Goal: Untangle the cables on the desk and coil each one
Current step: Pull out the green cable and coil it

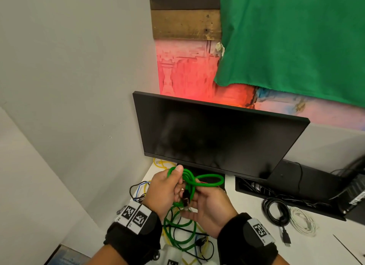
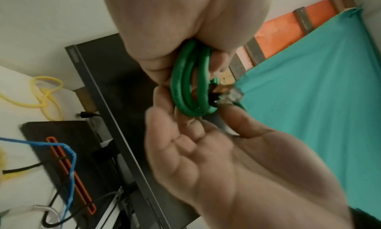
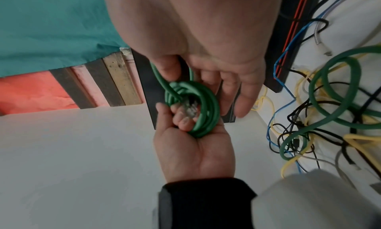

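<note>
A green cable loops above a white desk strewn with yellow, blue and black cables; far right hangs a green cloth; black wristbands carry black-and-white square-patterned tags.

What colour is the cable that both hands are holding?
Green. The cable is looped in the left hand and shows best in the head view.

Green cable partly coiled above desk, tail trailing into tangle.
</note>
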Motion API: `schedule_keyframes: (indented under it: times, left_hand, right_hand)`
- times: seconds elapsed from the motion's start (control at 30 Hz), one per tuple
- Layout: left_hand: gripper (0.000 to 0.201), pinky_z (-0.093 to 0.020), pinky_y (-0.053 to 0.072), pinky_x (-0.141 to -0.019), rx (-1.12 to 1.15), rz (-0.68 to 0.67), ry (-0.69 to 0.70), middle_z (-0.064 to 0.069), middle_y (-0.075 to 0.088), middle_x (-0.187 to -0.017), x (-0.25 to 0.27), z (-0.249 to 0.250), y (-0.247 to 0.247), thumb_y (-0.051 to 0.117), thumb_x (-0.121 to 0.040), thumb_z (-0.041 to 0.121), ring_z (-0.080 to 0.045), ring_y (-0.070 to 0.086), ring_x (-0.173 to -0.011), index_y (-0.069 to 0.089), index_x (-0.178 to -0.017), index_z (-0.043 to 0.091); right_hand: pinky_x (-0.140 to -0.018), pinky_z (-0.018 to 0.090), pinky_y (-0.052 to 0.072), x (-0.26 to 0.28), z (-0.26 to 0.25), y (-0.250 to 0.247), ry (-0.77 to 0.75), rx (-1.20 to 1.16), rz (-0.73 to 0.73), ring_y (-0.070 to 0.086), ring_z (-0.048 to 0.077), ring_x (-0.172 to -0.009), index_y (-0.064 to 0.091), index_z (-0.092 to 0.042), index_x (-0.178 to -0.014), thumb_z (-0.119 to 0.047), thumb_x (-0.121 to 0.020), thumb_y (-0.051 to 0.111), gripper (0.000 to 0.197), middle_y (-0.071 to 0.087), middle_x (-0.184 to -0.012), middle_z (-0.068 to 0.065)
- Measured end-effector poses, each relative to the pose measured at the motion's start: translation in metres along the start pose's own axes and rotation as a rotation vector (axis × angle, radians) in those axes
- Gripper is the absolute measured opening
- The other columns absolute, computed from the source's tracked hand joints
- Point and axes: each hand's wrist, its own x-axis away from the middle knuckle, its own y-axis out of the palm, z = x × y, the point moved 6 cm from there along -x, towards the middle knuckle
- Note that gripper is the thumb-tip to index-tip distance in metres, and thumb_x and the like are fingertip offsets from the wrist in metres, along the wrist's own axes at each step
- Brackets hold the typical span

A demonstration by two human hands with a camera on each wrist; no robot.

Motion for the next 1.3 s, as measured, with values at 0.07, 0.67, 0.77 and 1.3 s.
schedule_keyframes:
  times: [0.07,0.67,0.77,1.3]
  left_hand:
    - [0.044,-0.023,0.036,-0.043,-0.076,0.068,0.031,-0.001,0.040,-0.048,-0.002,-0.002,-0.007,0.049,-0.098,0.039,-0.012,0.039,-0.042,0.049,-0.065,0.010]
    - [0.045,-0.033,0.044,-0.055,-0.220,0.106,0.120,-0.003,0.048,-0.053,-0.001,-0.006,-0.012,0.048,-0.100,0.039,-0.020,0.048,-0.051,0.052,-0.064,0.012]
    - [0.047,-0.028,0.043,-0.052,-0.273,0.092,0.160,-0.002,0.048,-0.050,0.001,-0.010,-0.010,0.048,-0.099,0.038,-0.016,0.048,-0.047,0.050,-0.060,0.013]
    - [0.048,-0.024,0.042,-0.044,-0.152,0.310,0.234,0.000,0.044,-0.047,-0.008,0.016,-0.043,0.053,-0.096,0.043,-0.014,0.042,-0.042,0.049,-0.055,0.018]
  right_hand:
    - [-0.069,0.040,0.053,0.002,0.003,0.003,0.022,-0.060,-0.037,0.067,0.026,-0.082,0.073,-0.009,-0.110,-0.023,-0.092,0.051,0.032,0.070,-0.101,0.014]
    - [-0.059,0.035,0.054,0.015,-0.013,0.003,-0.236,0.970,0.320,0.068,0.022,-0.058,0.054,-0.017,-0.065,-0.043,-0.087,0.067,0.037,0.070,-0.065,0.009]
    - [-0.066,0.039,0.056,0.020,-0.015,0.008,-0.283,1.222,0.326,0.067,0.024,-0.065,0.054,-0.015,-0.067,-0.041,-0.087,0.059,0.033,0.069,-0.069,0.008]
    - [-0.075,0.025,0.047,0.035,-0.018,-0.006,-0.158,1.588,-0.053,0.058,0.007,-0.092,0.056,-0.036,-0.113,-0.060,-0.062,0.051,0.057,0.063,-0.105,-0.015]
